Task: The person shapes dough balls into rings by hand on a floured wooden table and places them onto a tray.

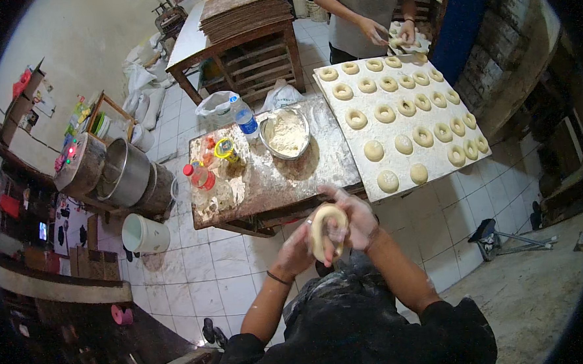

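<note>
In front of my chest, a pale raw dough ring [318,232] is held up between my two floury hands. My left hand [294,253] grips it from the left, and a fingertip shows through the hole. From the other side my right hand [361,223] holds the ring, its upper fingers stretched past the dough. Ahead to the right lies a floured white board [368,135] with rows of dough rings [385,114]. Nearest me on it are several round dough pieces without an open hole [388,181].
A floury worktable [266,200] bears a metal bowl of flour [288,135], a blue-labelled bottle [244,117], a red-capped bottle [202,178] and a yellow-lidded jar [225,150]. A white bucket [146,234] stands left. Beyond the board, a co-worker [369,20] handles dough.
</note>
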Tool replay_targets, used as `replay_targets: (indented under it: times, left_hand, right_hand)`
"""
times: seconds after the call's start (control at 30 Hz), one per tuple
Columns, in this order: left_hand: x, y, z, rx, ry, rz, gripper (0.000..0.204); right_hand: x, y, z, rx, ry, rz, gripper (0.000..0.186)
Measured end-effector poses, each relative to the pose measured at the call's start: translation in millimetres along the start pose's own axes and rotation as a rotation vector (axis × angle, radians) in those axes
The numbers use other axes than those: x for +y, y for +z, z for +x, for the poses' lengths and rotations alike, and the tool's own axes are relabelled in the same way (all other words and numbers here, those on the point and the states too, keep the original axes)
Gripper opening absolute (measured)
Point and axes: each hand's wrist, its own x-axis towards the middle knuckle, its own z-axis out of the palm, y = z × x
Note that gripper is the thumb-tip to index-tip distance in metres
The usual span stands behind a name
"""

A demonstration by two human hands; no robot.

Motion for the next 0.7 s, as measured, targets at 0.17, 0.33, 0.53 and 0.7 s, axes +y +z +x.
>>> replay_targets:
  times: [0.17, 0.33, 0.53, 0.7]
  left_hand:
    - [23.9, -26.6, 11.2, -0.359, 0.052, 0.131, 0.074]
    - [-2.6, 5.7, 35.0, -0.223, -0.076, 0.572, 0.045]
    - [2.4, 83.6, 67.3, -0.330, -0.029, 0.193, 0.026]
    - [-70.3, 117.6, 169.3, -0.052, 0.067, -0.096, 0.019]
  right_hand:
    - [-3.4, -19.1, -16.0, 0.085, 0.081, -0.343, 0.035]
    - [-16.8, -20.1, -10.0, 0.109, -0.144, -1.573, 0.049]
    - [-81.4, -24.9, -49.8, -0.041, -0.228, -0.463, 0.065]
    - [-93.7, -95.0, -38.2, 0.522, -0.742, 0.551, 0.019]
